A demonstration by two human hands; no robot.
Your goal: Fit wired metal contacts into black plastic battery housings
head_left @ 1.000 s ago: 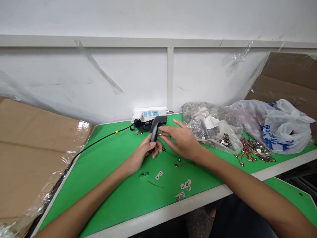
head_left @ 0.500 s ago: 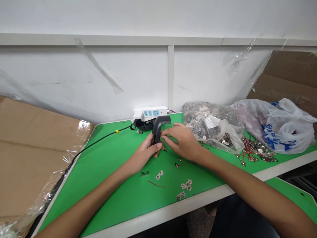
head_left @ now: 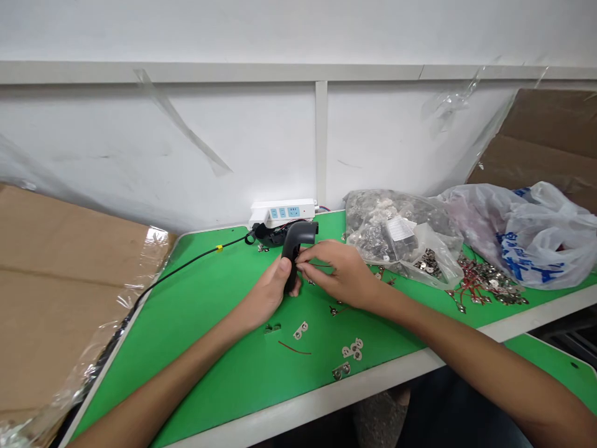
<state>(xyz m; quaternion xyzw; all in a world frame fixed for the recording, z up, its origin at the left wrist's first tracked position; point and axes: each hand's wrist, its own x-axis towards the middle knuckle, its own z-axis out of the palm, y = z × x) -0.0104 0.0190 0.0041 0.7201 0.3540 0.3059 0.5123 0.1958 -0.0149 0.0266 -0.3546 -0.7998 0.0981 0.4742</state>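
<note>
A black, bent plastic housing [head_left: 299, 235], shaped like a pistol grip, stands upright over the green table. Around its lower part my left hand [head_left: 269, 287] is closed, the thumb lying along the near side. My right hand [head_left: 339, 267] comes in from the right with its fingers pinched at the housing's right side. A thin wire [head_left: 323, 266] shows between those fingers; its end at the housing is hidden. Below the hands lie small metal battery contact plates [head_left: 301, 330] and a loose red wire [head_left: 295, 347].
Behind the housing are another black part with wires [head_left: 270, 234] and a white power strip [head_left: 291, 211]. Bags of metal pieces [head_left: 401, 230] and a heap of red-wired contacts [head_left: 485, 283] occupy the right. Cardboard [head_left: 74, 292] flanks the left; a black cable [head_left: 186, 264] crosses there.
The housing has turned a little and shifted slightly left in my left hand. My right fingers have drawn closer together at its side, and a thin wire now shows between them.
</note>
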